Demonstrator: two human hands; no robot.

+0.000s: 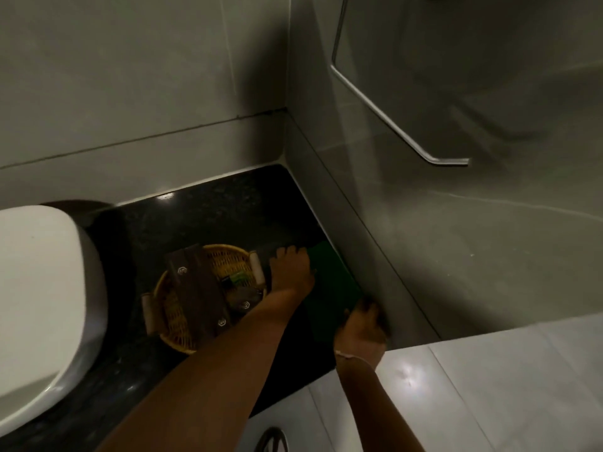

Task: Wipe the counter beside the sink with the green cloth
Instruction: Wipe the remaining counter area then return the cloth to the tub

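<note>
Both palms lie flat on the green cloth [329, 285], right of the basket [202, 298]: left hand [292, 270] spread, right hand [362, 327] pressing; wiping the counter [228, 216] underway; next, I reckon, sweep beyond the basket.

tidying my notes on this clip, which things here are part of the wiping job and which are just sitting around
Part of the job:
- green cloth, flat on the counter by the wall
- black counter
- left hand and right hand, both pressing on the cloth
- white sink

Just lying about:
- wicker basket holding dark packets
- wall mirror
</note>
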